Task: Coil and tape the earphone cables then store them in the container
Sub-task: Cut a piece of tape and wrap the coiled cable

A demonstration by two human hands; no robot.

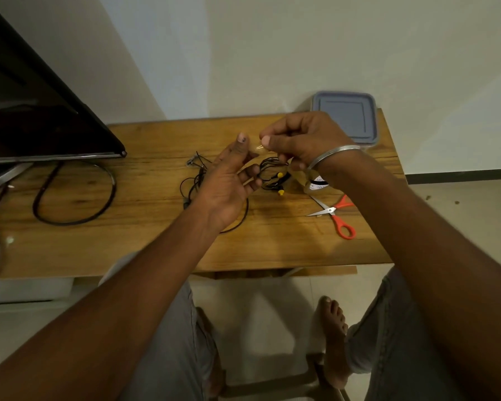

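Above the wooden table [145,250], my left hand [229,183] holds a coiled black earphone cable [269,172] with yellow earbuds in its curled fingers, thumb raised. My right hand [301,137] pinches a short strip of clear tape [258,148] between thumb and forefinger, just above the coil and close to my left thumb. A second, loose black earphone cable [195,180] lies on the table, partly hidden behind my left hand. The container [346,117] with a grey lid stands shut at the table's back right corner.
A clear tape roll [315,185] sits under my right wrist. Orange-handled scissors [334,214] lie open to its right. A dark TV screen [26,111] and its looped cable [75,195] fill the left side. My knees and a foot show below the table.
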